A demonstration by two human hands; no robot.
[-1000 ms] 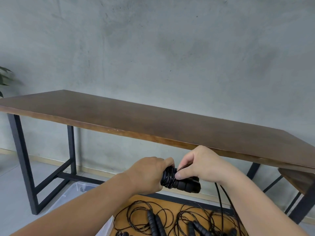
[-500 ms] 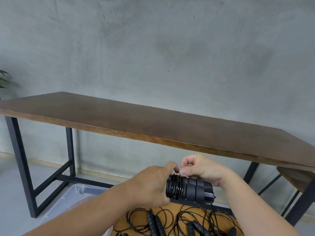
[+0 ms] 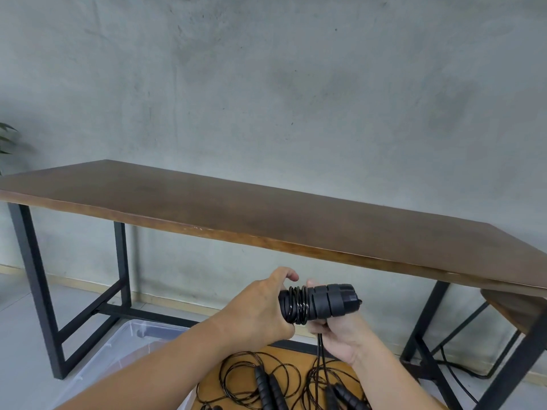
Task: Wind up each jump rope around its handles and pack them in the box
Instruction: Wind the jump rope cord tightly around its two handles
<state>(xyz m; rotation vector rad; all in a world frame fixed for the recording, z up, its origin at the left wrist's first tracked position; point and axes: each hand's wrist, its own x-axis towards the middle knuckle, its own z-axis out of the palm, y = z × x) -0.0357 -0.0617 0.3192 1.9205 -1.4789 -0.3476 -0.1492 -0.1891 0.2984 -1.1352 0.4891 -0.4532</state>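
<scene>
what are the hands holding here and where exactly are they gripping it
Both hold the black jump rope handles: the left hand grips the end wound with glossy black cord, the right hand holds the other end from below.

Long dark wooden table point(image 3: 266, 214) on black legs against grey concrete wall point(image 3: 296, 84).

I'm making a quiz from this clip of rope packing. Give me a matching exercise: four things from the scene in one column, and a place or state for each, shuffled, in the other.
Things:
1. handles
2. clear plastic box
3. loose jump ropes
4. plant leaves

Places or states:
A. at the left edge by the wall
B. on the floor, lower left
C. held in both hands, with cord coiled round them
D. lying unwound on the small orange-brown surface below the hands

Pairs: 1-C, 2-B, 3-D, 4-A
</scene>
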